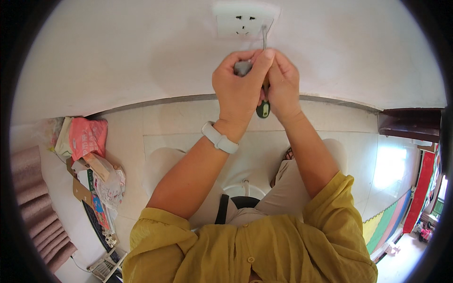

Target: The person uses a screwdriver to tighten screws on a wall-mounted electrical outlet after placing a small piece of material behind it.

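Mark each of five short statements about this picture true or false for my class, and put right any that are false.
1. The screwdriver points at the right side of the white wall socket. True.

2. The white wristband is worn on the right arm. False: the white wristband is on the left.

3. The left hand and the right hand are close together, below the wall socket in the picture. True.

4. The shirt is blue. False: the shirt is mustard yellow.

5. The pink bag is at the right edge of the picture. False: the pink bag is on the left side.
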Demonstrator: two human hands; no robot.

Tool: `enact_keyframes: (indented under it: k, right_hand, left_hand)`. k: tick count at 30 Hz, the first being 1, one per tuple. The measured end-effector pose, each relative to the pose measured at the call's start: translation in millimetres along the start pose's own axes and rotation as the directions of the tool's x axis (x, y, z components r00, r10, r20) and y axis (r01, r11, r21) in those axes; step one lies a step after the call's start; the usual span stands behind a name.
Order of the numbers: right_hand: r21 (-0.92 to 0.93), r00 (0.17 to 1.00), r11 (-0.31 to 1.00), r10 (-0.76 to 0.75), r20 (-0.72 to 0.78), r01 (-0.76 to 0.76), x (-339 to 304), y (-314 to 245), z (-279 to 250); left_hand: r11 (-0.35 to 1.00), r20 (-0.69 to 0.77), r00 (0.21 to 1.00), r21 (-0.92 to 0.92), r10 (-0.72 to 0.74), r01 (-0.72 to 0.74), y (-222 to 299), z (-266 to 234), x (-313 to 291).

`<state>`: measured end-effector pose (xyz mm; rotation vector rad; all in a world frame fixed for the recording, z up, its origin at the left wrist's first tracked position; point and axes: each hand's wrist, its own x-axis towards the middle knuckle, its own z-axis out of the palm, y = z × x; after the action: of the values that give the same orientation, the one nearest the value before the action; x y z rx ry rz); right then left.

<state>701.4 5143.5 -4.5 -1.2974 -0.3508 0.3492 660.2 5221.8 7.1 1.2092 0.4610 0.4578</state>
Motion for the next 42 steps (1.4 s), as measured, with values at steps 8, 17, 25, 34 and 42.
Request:
enact_keyframes:
  k: [8,17,25,34,42]
  right_hand:
    - [0.034,0.996,0.996,0.078,0.042,-0.08,-3.2,4.8,-2.1]
    - [0.121,0.991,0.987,0.097,0.09,-0.108,-5.3,6.2,-7.2]
    - [0.087,0.997,0.995,0.034,0.067,-0.04,-2.5,1.6,-3.5]
    - [0.095,0.998,0.994,0.046,0.036,-0.049,0.6,-4.1,-0.5]
    - [0.085,0.998,0.994,0.061,0.026,-0.063,-3.0,-2.6,1.3]
  left_hand:
    - [0.999,-0.036,0.998,-0.03,-0.045,0.044,-5.6,-0.9,-3.9]
    - [0.996,-0.036,0.995,0.016,-0.09,0.091,-5.9,-0.7,-5.4]
    - [1.0,0.004,1.0,-0.023,-0.015,0.015,-1.3,-0.1,-3.6]
    - [0.999,0.0,1.0,-0.034,-0.029,0.029,2.0,0.7,-4.2]
    - [1.0,0.023,1.0,-0.026,-0.009,0.009,4.4,0.5,-3.0]
